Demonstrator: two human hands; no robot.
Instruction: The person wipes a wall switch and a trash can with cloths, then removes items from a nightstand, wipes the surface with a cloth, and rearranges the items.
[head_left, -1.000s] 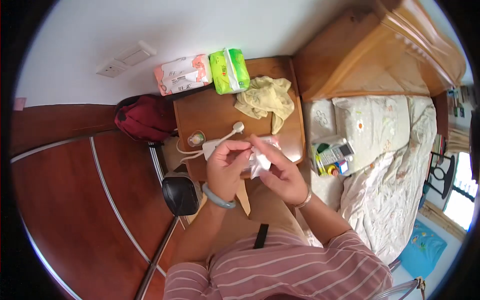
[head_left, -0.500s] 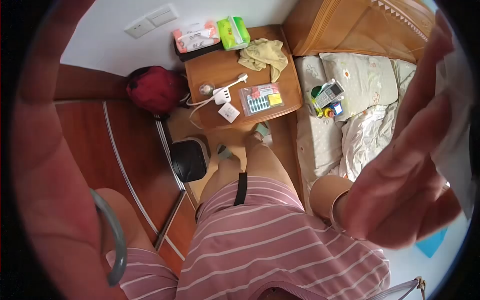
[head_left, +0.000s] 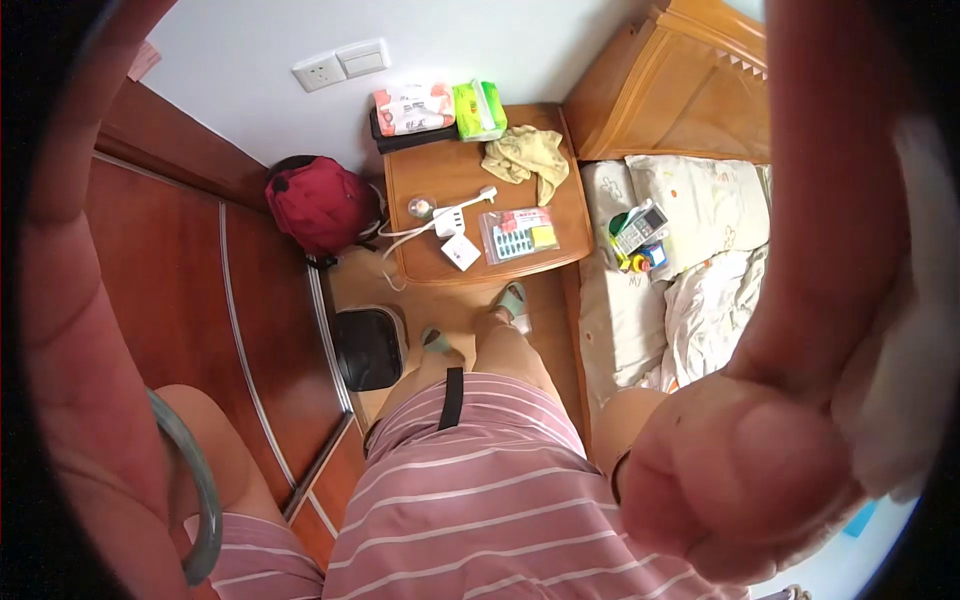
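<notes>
Very near the camera, my left hand (head_left: 85,330) is raised along the left edge. A grey-green bangle (head_left: 200,480) circles its wrist, and its fingers run out of view. My right hand (head_left: 760,470) looms large at the right, with fingers curled in its lower part and one long finger reaching up past the top edge. A whitish, thin, sheet-like thing (head_left: 905,310) lies against it on the right, blurred and partly cut off. A dark band shows at the right wrist.
A wooden nightstand (head_left: 490,275) bears a power strip (head_left: 450,222), a bagged blister pack (head_left: 520,238), a yellow cloth (head_left: 525,158) and tissue packs (head_left: 415,108). At left are a red backpack (head_left: 320,205) and a black bin (head_left: 368,350). The bed (head_left: 625,335) holds a remote (head_left: 642,228).
My right hand has swung inward and lower, with a finger now upright across the bed. My left hand has shifted slightly left. The room sits lower in view as the camera tilts.
</notes>
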